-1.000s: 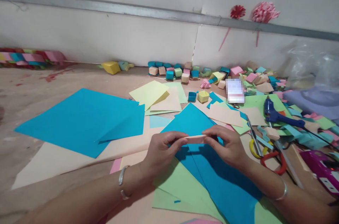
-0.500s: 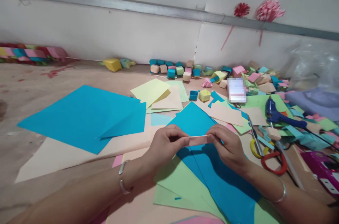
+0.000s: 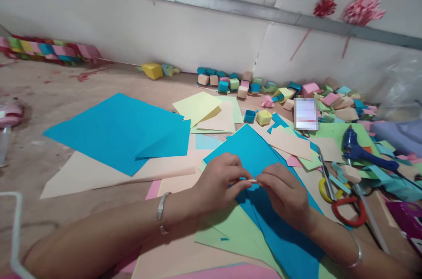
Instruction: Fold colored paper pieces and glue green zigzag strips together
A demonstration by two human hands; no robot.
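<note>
while fingers point(image 3: 239, 187) pinch its ends | pale strip point(image 3: 252, 181) | long axis left-to-right

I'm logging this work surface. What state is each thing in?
Left hand: pinching pale strip
Right hand: pinching same strip
Pale strip: held, mostly hidden
Teal box: open-topped
Yellow box: open-topped
Glue gun: lying down
Scissors: lying down, blades' opening unclear
Leftmost blue sheet: spread out
Red flower: stem tilted

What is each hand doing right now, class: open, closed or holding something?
Left hand: closed, pinching one end of a small pale paper piece.
Right hand: closed, pinching the other end of that paper piece.
</note>
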